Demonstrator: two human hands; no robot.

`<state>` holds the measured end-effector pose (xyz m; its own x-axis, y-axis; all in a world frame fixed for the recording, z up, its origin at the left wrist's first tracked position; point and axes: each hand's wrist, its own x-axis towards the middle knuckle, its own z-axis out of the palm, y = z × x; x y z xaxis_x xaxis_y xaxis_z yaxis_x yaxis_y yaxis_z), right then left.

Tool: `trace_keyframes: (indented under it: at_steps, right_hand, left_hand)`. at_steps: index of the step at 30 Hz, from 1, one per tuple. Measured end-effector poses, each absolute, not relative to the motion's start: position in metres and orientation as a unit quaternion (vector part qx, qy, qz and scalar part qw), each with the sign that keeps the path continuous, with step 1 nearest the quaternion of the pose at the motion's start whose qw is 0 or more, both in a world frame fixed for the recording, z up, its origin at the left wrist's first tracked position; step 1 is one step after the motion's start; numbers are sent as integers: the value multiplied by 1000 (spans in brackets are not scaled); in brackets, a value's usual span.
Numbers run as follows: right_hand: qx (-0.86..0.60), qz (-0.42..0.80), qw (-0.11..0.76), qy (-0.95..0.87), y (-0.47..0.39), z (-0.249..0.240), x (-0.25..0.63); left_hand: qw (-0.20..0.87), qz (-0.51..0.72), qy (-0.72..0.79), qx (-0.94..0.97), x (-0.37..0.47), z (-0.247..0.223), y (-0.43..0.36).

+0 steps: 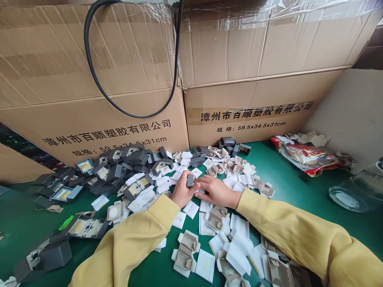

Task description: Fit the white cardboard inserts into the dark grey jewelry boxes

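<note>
Near the middle of the green table, my left hand [183, 190] is closed around a small dark grey box [190, 181], its narrow end pointing up. My right hand [218, 191] meets it from the right, fingertips bent in against the left thumb. A bit of white shows between the right thumb and fingers, too hidden to name. White printed cards [190, 209] lie just below the hands. Unfolded grey-brown card inserts [186, 253] and a white card packet [205, 266] are nearer to me.
Dark grey jewellery-type boxes [113, 173], several of them open, are heaped at the left. Two large cardboard cartons [254, 91] wall off the back, with a black cable loop [131, 115] hanging before them. On the right are a red snack bag [308, 155] and a clear container [356, 195].
</note>
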<state>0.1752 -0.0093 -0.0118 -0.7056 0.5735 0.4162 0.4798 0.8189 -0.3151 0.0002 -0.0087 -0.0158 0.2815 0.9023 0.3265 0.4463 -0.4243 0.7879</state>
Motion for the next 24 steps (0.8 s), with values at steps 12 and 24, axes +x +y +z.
trace_keyframes:
  at_steps: [12,24]
  right_hand:
    - [-208,-58,273,-937,-7,-19,178]
    - [-170,-150,219,-949,-14,-8,174]
  left_hand:
    - [293,391,454,745,1,-14,-9]
    - [291,380,455,751,0,-17,-10]
